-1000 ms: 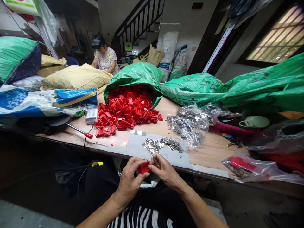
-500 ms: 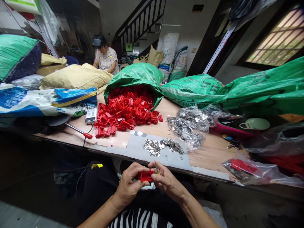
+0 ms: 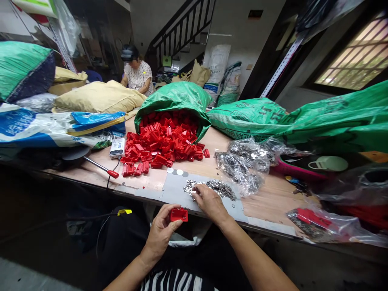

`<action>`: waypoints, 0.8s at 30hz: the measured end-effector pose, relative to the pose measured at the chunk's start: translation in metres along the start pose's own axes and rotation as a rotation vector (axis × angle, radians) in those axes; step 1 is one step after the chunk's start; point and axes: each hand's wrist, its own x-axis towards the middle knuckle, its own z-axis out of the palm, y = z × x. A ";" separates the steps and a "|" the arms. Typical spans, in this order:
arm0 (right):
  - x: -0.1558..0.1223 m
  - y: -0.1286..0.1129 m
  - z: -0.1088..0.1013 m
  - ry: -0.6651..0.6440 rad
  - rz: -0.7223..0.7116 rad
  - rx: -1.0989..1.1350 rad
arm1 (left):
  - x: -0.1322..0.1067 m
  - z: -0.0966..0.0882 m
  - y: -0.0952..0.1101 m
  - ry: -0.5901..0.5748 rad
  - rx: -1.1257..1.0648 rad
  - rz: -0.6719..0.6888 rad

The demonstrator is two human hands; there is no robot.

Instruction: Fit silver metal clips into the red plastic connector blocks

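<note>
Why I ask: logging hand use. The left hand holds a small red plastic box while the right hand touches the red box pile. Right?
No. In the head view the left hand holds the small red plastic box, but the right hand touches the pile of silver metal pieces.

The left hand (image 3: 162, 228) pinched a red plastic housing (image 3: 178, 214) below the table edge (image 3: 145, 190), while the right hand (image 3: 209, 202) rested fingertips on loose metal pieces (image 3: 212, 186).
</note>
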 end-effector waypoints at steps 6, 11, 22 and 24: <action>0.013 -0.005 0.013 0.003 0.027 -0.144 | 0.000 -0.005 0.001 0.031 0.107 0.056; 0.019 -0.002 0.009 0.006 0.013 -0.087 | 0.003 -0.007 0.001 0.068 0.079 0.030; -0.009 -0.017 -0.003 -0.018 -0.165 0.470 | 0.018 0.001 0.014 0.150 -0.353 -0.195; -0.017 -0.023 -0.002 -0.018 -0.205 0.490 | 0.019 0.002 0.015 0.147 -0.392 -0.214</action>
